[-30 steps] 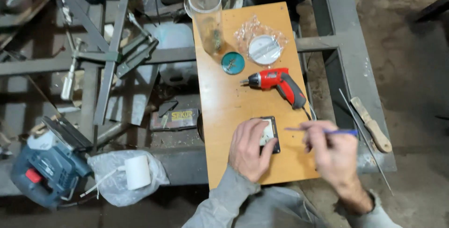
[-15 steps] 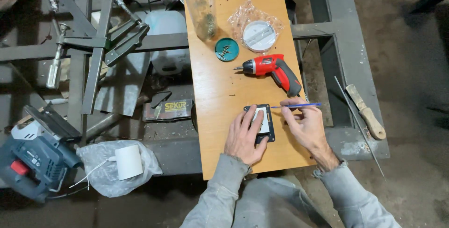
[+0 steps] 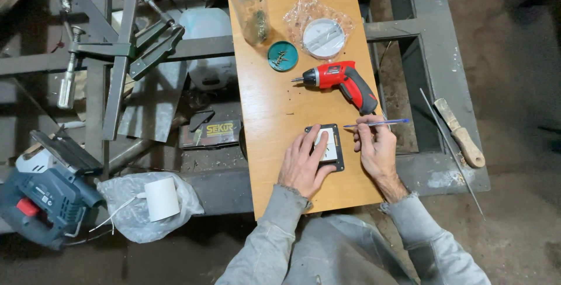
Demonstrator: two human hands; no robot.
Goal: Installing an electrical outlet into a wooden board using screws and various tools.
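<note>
Switch plate, a white double rocker in a black frame, lies flat on the near half of the wooden board, close in front of the person. The left hand presses down on it with fingers spread flat, not curled around anything, covering its lower left part. Half a second ago the same hand held it the same way, so the plate has stayed put. The right hand pinches a blue pen between thumb and fingertips; a second ago the pen sat further right and lower, and now its tip comes in to the plate's right edge, which looks to me like marking the outline on the board.

Further up the board lies a red and black cordless screwdriver, untouched. Beyond it sit a small round teal lid holding screws, a round white part in a crinkled clear plastic wrapper, and a tall clear jar.

Left of the board, below on the frame, rests a dark flat rectangular package with a yellow label. A white roll on a clear bag and a blue jigsaw lie at the near left.
</note>
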